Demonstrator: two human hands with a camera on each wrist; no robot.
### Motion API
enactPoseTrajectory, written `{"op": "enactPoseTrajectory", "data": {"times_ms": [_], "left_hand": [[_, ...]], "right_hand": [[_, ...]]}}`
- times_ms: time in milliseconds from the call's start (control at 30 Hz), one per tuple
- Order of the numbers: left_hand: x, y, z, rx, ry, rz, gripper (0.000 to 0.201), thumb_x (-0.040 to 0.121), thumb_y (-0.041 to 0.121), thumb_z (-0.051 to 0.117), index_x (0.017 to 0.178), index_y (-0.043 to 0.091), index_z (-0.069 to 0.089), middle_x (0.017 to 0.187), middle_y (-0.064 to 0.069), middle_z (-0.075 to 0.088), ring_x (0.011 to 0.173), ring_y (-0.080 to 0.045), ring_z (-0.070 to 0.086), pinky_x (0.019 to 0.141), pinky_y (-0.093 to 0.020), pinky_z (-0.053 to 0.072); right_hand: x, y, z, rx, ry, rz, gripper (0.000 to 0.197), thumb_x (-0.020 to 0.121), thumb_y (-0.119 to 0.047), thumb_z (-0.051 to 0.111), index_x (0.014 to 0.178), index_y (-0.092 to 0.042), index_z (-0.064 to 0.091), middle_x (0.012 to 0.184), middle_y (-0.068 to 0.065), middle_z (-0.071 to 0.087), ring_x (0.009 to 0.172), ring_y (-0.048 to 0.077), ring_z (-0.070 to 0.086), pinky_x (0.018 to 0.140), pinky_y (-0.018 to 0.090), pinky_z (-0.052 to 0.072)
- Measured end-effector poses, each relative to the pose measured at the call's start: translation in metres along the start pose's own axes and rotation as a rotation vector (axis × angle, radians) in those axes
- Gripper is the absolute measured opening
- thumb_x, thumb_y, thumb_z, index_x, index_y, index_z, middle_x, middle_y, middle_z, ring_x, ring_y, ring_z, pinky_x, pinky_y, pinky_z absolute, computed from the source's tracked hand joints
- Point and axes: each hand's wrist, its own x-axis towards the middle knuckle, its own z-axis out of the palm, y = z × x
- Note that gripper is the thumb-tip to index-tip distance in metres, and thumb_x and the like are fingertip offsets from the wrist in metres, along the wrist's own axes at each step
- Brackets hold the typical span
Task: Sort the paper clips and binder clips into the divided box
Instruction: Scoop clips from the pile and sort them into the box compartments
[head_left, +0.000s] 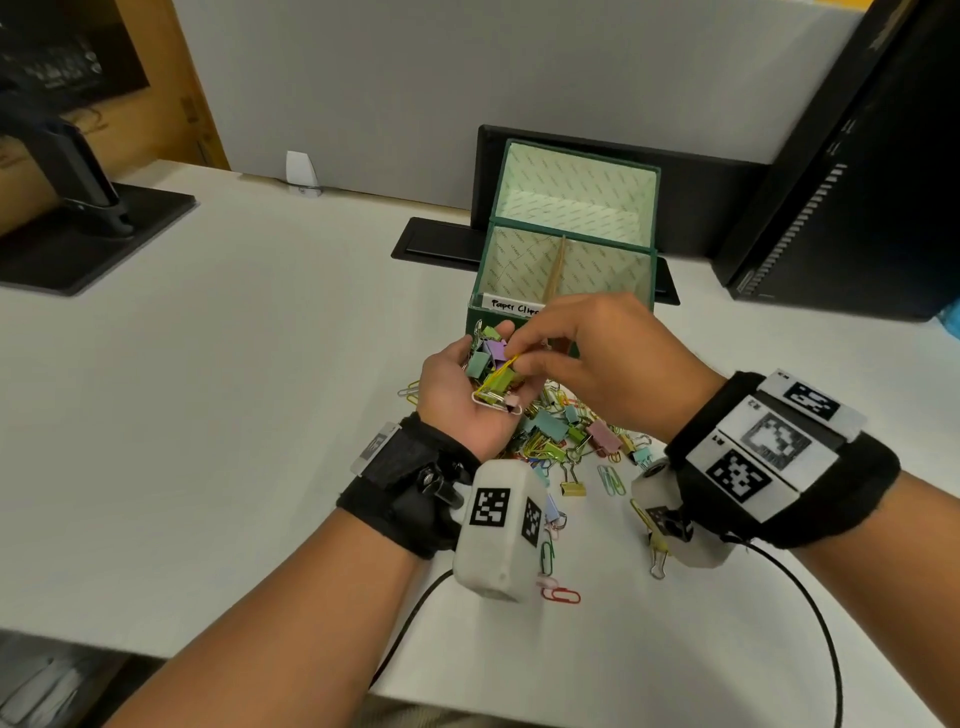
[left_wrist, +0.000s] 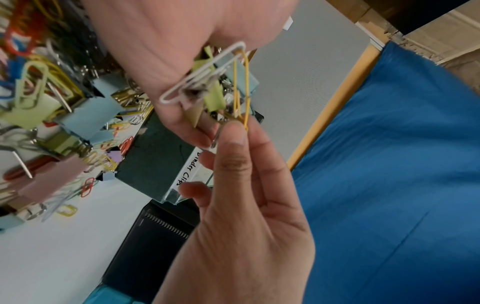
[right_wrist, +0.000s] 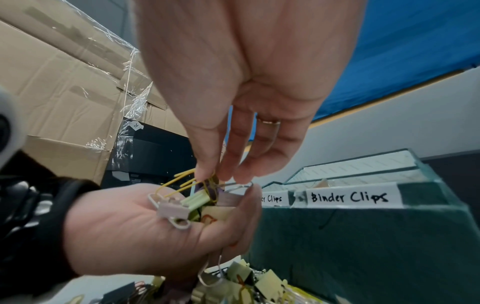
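Note:
My left hand (head_left: 462, 395) is cupped palm up in front of the green divided box (head_left: 519, 260), holding a handful of coloured binder clips (head_left: 485, 358) and a white paper clip (left_wrist: 202, 74). My right hand (head_left: 587, 348) reaches over it, and its thumb and fingertips (right_wrist: 207, 174) pinch a yellow paper clip (left_wrist: 242, 88) out of the handful. A pile of mixed clips (head_left: 561, 431) lies on the table under both hands. The box front carries the labels "Paper Clips" (head_left: 514, 306) and "Binder Clips" (right_wrist: 348, 197). A divider (head_left: 556, 265) splits its front part.
The box lid (head_left: 576, 187) stands open behind the box. A black computer tower (head_left: 852, 171) stands at the right, a monitor stand (head_left: 88, 228) at the left. Loose clips (head_left: 561, 595) lie near the table's front edge, beside a black cable (head_left: 826, 634).

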Motion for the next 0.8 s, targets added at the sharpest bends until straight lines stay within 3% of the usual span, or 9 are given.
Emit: {"op": "enactPoseTrajectory", "data": {"times_ms": [33,100,200,333,433,533,600,700,800], "left_hand": [[0.000,0.000,-0.001,0.015,-0.009,-0.010,0.036,0.101,0.031,0.035,0.112,0.006,0.057,0.113,-0.014,0.059,0.101,-0.029,0.060,0.096,-0.042,0.049],[0.000,0.000,0.000,0.021,-0.005,-0.016,0.036,0.101,0.029,0.032,0.112,0.006,0.058,0.096,-0.019,0.067,0.081,-0.032,0.069,0.071,-0.043,0.059],[-0.001,0.000,0.001,0.081,0.016,0.044,0.039,0.102,0.014,0.027,0.092,0.001,0.062,0.078,-0.017,0.064,0.057,-0.027,0.068,0.050,-0.034,0.057],[-0.004,0.000,0.002,0.148,0.005,0.114,0.033,0.102,0.006,0.029,0.089,0.003,0.059,0.070,-0.014,0.060,0.050,-0.015,0.066,0.045,-0.023,0.053],[-0.002,0.003,0.000,0.106,0.041,0.009,0.035,0.102,0.027,0.035,0.092,0.008,0.062,0.068,-0.015,0.068,0.052,-0.024,0.068,0.043,-0.030,0.054],[0.000,0.001,-0.001,0.110,0.081,0.028,0.035,0.101,0.029,0.037,0.096,0.008,0.065,0.083,-0.016,0.072,0.064,-0.027,0.072,0.056,-0.038,0.060],[0.002,0.003,-0.001,0.098,0.106,0.035,0.036,0.101,0.028,0.035,0.096,0.006,0.064,0.086,-0.016,0.070,0.065,-0.027,0.072,0.055,-0.037,0.059],[0.000,0.004,0.002,0.069,0.043,0.072,0.033,0.103,0.018,0.030,0.099,0.002,0.060,0.083,-0.013,0.069,0.059,-0.022,0.071,0.049,-0.029,0.056],[-0.009,0.002,0.004,0.091,-0.074,0.147,0.025,0.099,-0.012,0.026,0.110,-0.006,0.048,0.057,0.007,0.067,0.052,0.004,0.063,0.049,-0.008,0.047]], "right_hand": [[-0.001,0.000,0.001,0.008,-0.009,-0.004,0.014,0.088,-0.026,0.069,0.100,-0.031,0.075,0.091,-0.016,0.065,0.077,-0.001,0.056,0.073,0.022,0.045],[-0.002,-0.001,0.002,0.003,-0.024,-0.015,0.015,0.087,-0.027,0.070,0.101,-0.030,0.075,0.095,-0.012,0.068,0.082,0.003,0.059,0.079,0.027,0.050],[-0.004,-0.003,0.002,0.033,-0.054,-0.026,0.023,0.085,-0.029,0.072,0.108,-0.030,0.072,0.099,-0.011,0.069,0.084,0.004,0.061,0.080,0.027,0.053],[-0.009,-0.006,0.003,0.037,-0.077,-0.066,0.035,0.081,-0.035,0.074,0.115,-0.033,0.067,0.102,-0.012,0.064,0.087,0.001,0.059,0.083,0.027,0.052],[-0.010,-0.008,0.010,-0.022,-0.134,-0.107,0.033,0.081,-0.036,0.073,0.112,-0.030,0.070,0.098,-0.009,0.063,0.087,0.004,0.057,0.085,0.032,0.051],[-0.009,-0.010,0.017,-0.039,-0.184,-0.092,0.027,0.086,-0.032,0.070,0.112,-0.032,0.071,0.099,-0.007,0.070,0.092,0.012,0.062,0.087,0.036,0.050],[-0.008,-0.010,0.020,-0.053,-0.199,-0.090,0.024,0.087,-0.028,0.069,0.110,-0.034,0.072,0.099,-0.007,0.073,0.095,0.014,0.064,0.089,0.036,0.050],[-0.008,-0.007,0.019,-0.001,-0.160,-0.086,0.016,0.086,-0.026,0.071,0.100,-0.032,0.076,0.095,-0.009,0.075,0.091,0.010,0.066,0.088,0.033,0.052],[-0.009,0.000,0.014,0.081,-0.049,-0.025,0.010,0.087,-0.027,0.069,0.094,-0.029,0.077,0.088,-0.012,0.073,0.081,0.003,0.065,0.082,0.028,0.053]]}}
